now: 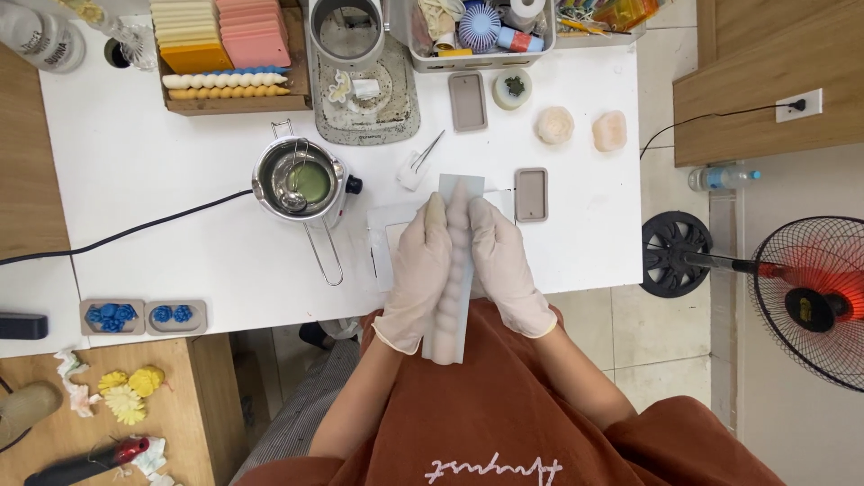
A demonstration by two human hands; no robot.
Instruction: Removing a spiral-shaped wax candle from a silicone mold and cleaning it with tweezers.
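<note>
Head view, looking straight down on white bench (180,162). Long pale-blue bubble-shaped mould (453,270) held upright-lengthwise over near edge of bench, upper end above bench, lower end against rust-coloured shirt. Left hand (416,270), in cream glove, pressed along mould's left flank, fingers (434,216) closed flat against it. Right hand (506,265), likewise gloved, clasped on mould's right flank, fingers closed around it. Left of mould: small steel melting pot (301,184) holding green liquid, long wire handle pointing toward near edge, black cord trailing off left. Just right of mould's top: grey rectangular mould (531,193). Beyond mould, toward far edge: metal tweezers (426,151), second grey rectangular mould (467,101), two pale rose-shaped candles (555,125). Far left of mould, at near edge of bench: two trays of blue flower pieces (142,315).
</note>
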